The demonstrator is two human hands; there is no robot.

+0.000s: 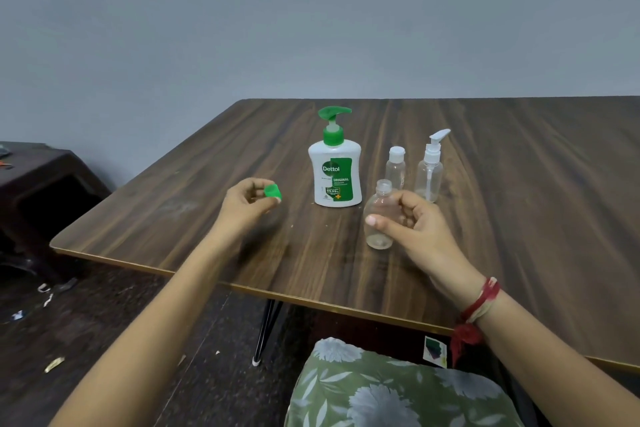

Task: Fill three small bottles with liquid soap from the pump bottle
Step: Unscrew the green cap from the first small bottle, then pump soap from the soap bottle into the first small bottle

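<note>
Floral lap fabric (381, 392) below, my right hand (424, 227) curls round the uncapped small bottle (378, 236) beside the pump bottle (335, 173), my left hand (242, 203) pinching its green cap (272, 191) (park it close, then mouth under spout).

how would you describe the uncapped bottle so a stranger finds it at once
On the wooden table, find the white-and-green pump bottle. Just right and nearer, the right hand holds a clear round bottle. Unlike the two capped bottles behind, its neck is open.
</note>
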